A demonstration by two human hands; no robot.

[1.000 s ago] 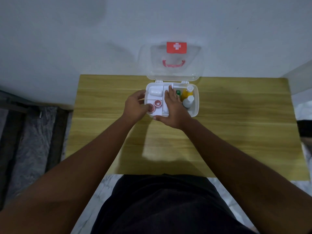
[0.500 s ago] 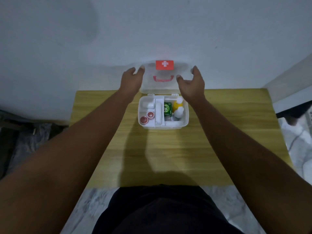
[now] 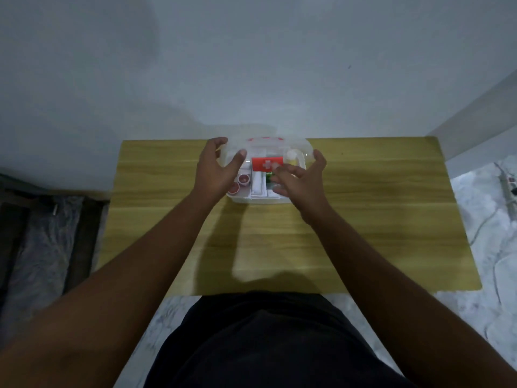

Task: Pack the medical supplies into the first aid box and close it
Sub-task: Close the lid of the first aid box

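The white first aid box (image 3: 260,202) sits at the far middle of the wooden table (image 3: 363,219). Its clear lid (image 3: 300,148), with a red cross label (image 3: 267,164), is tilted partway down over the box. My left hand (image 3: 216,175) grips the lid's left edge between thumb and fingers. My right hand (image 3: 303,180) holds the right edge, fingers spread over the top. Through the front gap I see red-capped round containers (image 3: 241,182) on the left and a white packet (image 3: 258,186) in the middle. The items on the right are mostly hidden by my right hand.
A grey wall rises just behind the table's far edge. A dark frame with plastic sheeting (image 3: 42,233) lies on the floor to the left. On the marble floor to the right lie a power strip (image 3: 507,186) and its cable.
Both hands left the box's contents, reached up to the upright lid, took hold of its sides and swung it forward and down over the box.
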